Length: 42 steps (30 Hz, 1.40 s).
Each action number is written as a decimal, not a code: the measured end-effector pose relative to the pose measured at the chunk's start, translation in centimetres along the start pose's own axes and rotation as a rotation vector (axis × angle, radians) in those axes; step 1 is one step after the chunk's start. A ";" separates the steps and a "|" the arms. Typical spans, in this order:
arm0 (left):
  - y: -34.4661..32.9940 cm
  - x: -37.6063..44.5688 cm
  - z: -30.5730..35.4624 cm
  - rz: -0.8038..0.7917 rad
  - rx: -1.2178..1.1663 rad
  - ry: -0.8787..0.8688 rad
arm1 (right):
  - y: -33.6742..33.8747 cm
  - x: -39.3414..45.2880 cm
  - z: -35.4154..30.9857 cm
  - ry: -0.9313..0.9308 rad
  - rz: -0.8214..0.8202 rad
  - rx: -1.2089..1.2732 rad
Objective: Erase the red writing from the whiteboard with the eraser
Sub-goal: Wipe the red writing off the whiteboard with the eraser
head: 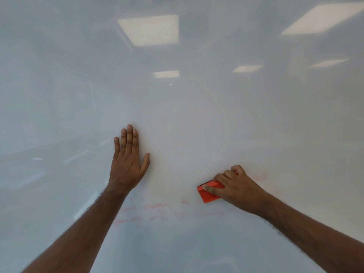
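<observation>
Low on the whiteboard (197, 115), the red writing (149, 212) shows as faint, smeared lines of script, too blurred to read. It runs in two rows from just right of the left forearm across toward the right wrist, and paler pink traces also lie to the right of the right hand.

Just above the right end of that script sits the eraser (209, 192), a red-orange block pressed against the board, tilted with its left corner pointing down and left. The right hand (234, 187) grips it from above: the fingers are curled over its upper edge, and the thumb lies along the near side, so most of the block's right half is hidden under the hand.

Well apart to the left, the left hand (128, 156) lies flat on the board, palm down, fingers straight and close together and pointing up, thumb spread out to the right. It holds nothing and touches bare board above the script.

Both bare forearms reach in from the lower corners. The board's glossy surface fills the whole view and mirrors several rectangular ceiling lights (148, 30) near the top.
</observation>
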<state>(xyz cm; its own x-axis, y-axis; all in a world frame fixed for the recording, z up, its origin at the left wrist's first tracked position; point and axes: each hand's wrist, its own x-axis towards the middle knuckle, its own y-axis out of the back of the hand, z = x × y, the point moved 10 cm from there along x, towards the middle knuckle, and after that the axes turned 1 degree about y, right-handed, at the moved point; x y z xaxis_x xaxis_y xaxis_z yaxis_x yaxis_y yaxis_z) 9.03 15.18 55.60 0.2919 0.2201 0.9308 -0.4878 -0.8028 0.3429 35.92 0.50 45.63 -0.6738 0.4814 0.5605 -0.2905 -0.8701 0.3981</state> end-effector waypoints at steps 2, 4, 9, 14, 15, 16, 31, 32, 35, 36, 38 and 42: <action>-0.1 0.1 0.4 -0.005 -0.006 -0.018 | 1.3 -0.7 2.3 -0.045 0.032 -0.019; -0.2 0.3 1.0 -0.004 -0.012 -0.033 | 3.0 -0.8 5.2 -0.114 0.074 -0.037; -0.6 0.8 2.8 -0.007 -0.018 -0.042 | 6.3 0.9 12.0 -0.320 0.090 -0.091; -0.9 1.1 4.0 -0.012 -0.032 0.012 | 6.0 1.6 11.6 -0.342 0.105 -0.076; -0.9 1.1 4.3 -0.011 -0.037 0.024 | 5.6 1.3 11.1 -0.326 0.100 -0.072; -1.0 1.2 4.5 -0.014 -0.044 0.032 | 5.2 0.9 10.4 -0.300 0.092 -0.067; -0.9 1.4 6.4 -0.031 -0.114 0.137 | 5.1 -7.8 13.9 -0.260 0.046 -0.024; -1.0 1.4 6.5 -0.035 -0.110 0.137 | 5.9 -7.3 15.3 -0.319 0.058 -0.031; -1.2 1.3 7.0 -0.029 -0.099 0.116 | 7.5 -5.6 17.7 -0.473 0.084 -0.010; -1.3 1.3 7.1 -0.024 -0.092 0.108 | 7.7 -4.8 17.6 -0.487 0.096 0.005; -1.5 1.2 7.4 -0.013 -0.088 0.090 | 7.5 -3.5 16.6 -0.470 0.112 0.027; -1.8 1.2 7.8 0.003 -0.075 0.052 | 5.7 -3.5 12.8 -0.309 0.069 -0.014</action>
<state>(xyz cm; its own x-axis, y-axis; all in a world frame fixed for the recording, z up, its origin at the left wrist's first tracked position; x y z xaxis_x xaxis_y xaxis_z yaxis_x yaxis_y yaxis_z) 16.64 12.58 55.08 0.2487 0.2479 0.9363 -0.5492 -0.7602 0.3471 45.31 -4.80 55.18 -0.4544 0.4285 0.7810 -0.2620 -0.9022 0.3425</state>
